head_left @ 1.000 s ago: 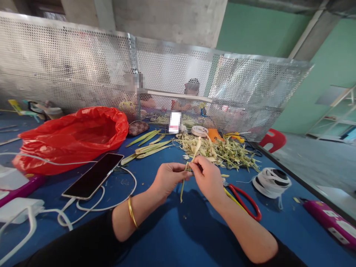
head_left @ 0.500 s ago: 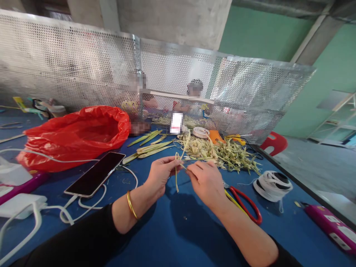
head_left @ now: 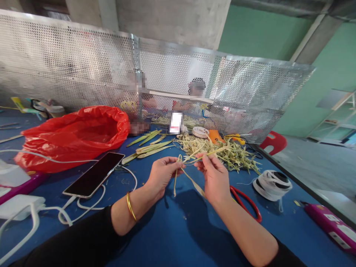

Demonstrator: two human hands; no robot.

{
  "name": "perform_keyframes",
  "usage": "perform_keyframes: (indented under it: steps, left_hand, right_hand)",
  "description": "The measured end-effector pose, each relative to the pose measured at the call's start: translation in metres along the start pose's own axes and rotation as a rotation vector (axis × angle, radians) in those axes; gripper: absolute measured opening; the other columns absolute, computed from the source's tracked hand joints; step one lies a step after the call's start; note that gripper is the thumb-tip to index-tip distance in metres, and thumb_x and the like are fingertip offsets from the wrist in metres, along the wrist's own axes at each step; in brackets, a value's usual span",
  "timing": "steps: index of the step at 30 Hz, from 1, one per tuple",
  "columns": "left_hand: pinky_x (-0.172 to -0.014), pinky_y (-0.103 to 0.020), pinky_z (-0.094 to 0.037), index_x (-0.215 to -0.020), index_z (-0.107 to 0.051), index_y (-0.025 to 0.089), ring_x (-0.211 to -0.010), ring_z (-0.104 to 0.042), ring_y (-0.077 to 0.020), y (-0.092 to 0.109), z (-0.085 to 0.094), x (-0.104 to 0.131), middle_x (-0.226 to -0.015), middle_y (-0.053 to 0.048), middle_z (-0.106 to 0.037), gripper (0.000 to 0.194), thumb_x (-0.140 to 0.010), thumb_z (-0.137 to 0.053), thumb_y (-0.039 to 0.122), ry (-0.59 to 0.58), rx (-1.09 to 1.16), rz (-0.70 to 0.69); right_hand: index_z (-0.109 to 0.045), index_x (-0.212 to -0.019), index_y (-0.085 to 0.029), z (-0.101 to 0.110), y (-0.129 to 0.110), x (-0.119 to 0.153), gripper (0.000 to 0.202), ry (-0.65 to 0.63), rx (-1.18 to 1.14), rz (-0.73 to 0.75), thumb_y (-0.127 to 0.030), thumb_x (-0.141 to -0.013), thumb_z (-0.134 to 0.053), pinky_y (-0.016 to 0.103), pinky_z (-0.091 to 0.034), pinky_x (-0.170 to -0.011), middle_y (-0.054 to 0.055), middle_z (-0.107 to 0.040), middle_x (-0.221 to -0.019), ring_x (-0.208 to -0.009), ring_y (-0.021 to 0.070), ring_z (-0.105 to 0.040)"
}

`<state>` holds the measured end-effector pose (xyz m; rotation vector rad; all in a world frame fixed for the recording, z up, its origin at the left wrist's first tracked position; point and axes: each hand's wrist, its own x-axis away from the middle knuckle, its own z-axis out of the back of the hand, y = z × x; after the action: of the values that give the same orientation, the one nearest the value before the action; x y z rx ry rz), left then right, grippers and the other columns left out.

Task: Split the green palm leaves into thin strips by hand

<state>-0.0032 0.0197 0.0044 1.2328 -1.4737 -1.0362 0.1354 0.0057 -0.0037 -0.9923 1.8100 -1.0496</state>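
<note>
My left hand pinches a small loop of pale green plant strips between thumb and fingertips. One end hangs down below those fingers, and another strip slants down to the right, beneath my other wrist. My right hand is closed on a strip of the same dried leaf, whose tip points out to the right. Behind both hands lies a heap of leaf scraps. Longer flat green leaves rest just beyond my left hand.
On the left are a red plastic bag, a phone and white cables. Red-handled scissors, a white cord spool and a purple power strip lie right. A perforated metal screen stands behind; people sit beyond it.
My right hand has moved slightly right and turned, now holding a strip up and outward. One strip now falls loose toward the lower right. My left hand keeps its pinch.
</note>
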Motion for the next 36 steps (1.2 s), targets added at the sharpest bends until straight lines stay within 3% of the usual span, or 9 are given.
perform_keyframes:
  steps: [5, 9, 13, 17, 22, 27, 30, 36]
  left_hand:
    - [-0.055, -0.023, -0.043, -0.066, -0.064, 0.015, -0.054, -0.058, -0.0105, 0.002, -0.001, 0.000, -0.063, -0.003, -0.068, 0.015, -0.058, -0.074, 0.022, 0.028, -0.056, -0.025]
    - [-0.052, -0.023, -0.041, -0.065, -0.065, 0.016, -0.052, -0.056, -0.0107, 0.001, -0.001, 0.000, -0.059, -0.002, -0.066, 0.014, -0.057, -0.074, 0.022, 0.045, -0.091, -0.088]
    - [-0.052, -0.023, -0.041, -0.064, -0.067, 0.017, -0.050, -0.053, -0.0104, 0.000, -0.001, 0.001, -0.055, -0.001, -0.064, 0.010, -0.058, -0.073, 0.021, 0.065, -0.149, -0.135]
    - [-0.052, -0.023, -0.042, -0.064, -0.067, 0.016, -0.050, -0.054, -0.0108, -0.001, 0.000, -0.001, -0.054, -0.001, -0.063, 0.008, -0.059, -0.071, 0.020, 0.082, -0.166, -0.148]
    - [-0.051, -0.023, -0.041, -0.063, -0.066, 0.017, -0.048, -0.052, -0.0105, -0.003, 0.000, -0.002, -0.054, -0.002, -0.064, 0.008, -0.059, -0.071, 0.021, 0.064, -0.171, -0.134]
    - [-0.052, -0.022, -0.041, -0.066, -0.066, 0.016, -0.050, -0.053, -0.0098, -0.005, 0.000, -0.002, -0.059, -0.003, -0.067, 0.009, -0.060, -0.070, 0.020, 0.059, -0.178, -0.113]
    - [-0.053, -0.021, -0.040, -0.066, -0.066, 0.015, -0.051, -0.053, -0.0096, -0.007, 0.000, -0.003, -0.055, -0.002, -0.065, 0.009, -0.060, -0.070, 0.020, 0.047, -0.191, -0.134]
    - [-0.052, -0.021, -0.038, -0.066, -0.066, 0.013, -0.048, -0.051, -0.0088, -0.007, 0.000, -0.004, -0.051, 0.000, -0.062, 0.012, -0.060, -0.070, 0.022, 0.072, -0.184, -0.124]
  right_hand:
    - [-0.062, -0.067, -0.018, 0.004, -0.016, 0.002, 0.031, -0.247, 0.288, 0.194, -0.038, -0.086, -0.048, 0.027, -0.042, -0.062, 0.001, -0.058, -0.066, -0.059, 0.0128, -0.051]
    - [-0.055, -0.053, -0.018, 0.008, -0.023, -0.003, 0.034, -0.485, 0.584, 0.163, -0.031, -0.084, -0.049, 0.026, -0.039, -0.065, -0.001, -0.048, -0.060, -0.063, 0.0137, -0.048]
    - [-0.054, -0.050, -0.018, 0.011, -0.021, -0.007, 0.034, -0.600, 0.741, 0.114, -0.026, -0.083, -0.048, 0.027, -0.038, -0.069, -0.001, -0.050, -0.066, -0.068, 0.0142, -0.051]
    - [-0.059, -0.058, -0.019, 0.011, -0.018, -0.005, 0.030, -0.559, 0.776, 0.120, -0.030, -0.084, -0.048, 0.026, -0.039, -0.067, 0.000, -0.054, -0.069, -0.067, 0.0141, -0.051]
    - [-0.064, -0.085, -0.020, 0.009, -0.016, -0.001, 0.020, -0.409, 0.672, 0.114, -0.035, -0.083, -0.051, 0.025, -0.039, -0.056, -0.001, -0.059, -0.066, -0.057, 0.0138, -0.050]
    - [-0.060, -0.071, -0.020, 0.009, -0.016, 0.002, 0.021, -0.369, 0.852, 0.289, -0.032, -0.084, -0.049, 0.024, -0.037, -0.058, -0.002, -0.054, -0.058, -0.058, 0.0135, -0.050]
    - [-0.057, -0.065, -0.020, 0.010, -0.016, 0.002, 0.020, -0.385, 0.933, 0.360, -0.026, -0.083, -0.049, 0.024, -0.036, -0.060, -0.001, -0.056, -0.065, -0.063, 0.0135, -0.051]
    - [-0.048, -0.058, -0.019, 0.012, -0.016, -0.004, 0.023, -0.429, 0.979, 0.327, -0.021, -0.082, -0.047, 0.023, -0.034, -0.057, -0.001, -0.049, -0.068, -0.061, 0.0122, -0.047]
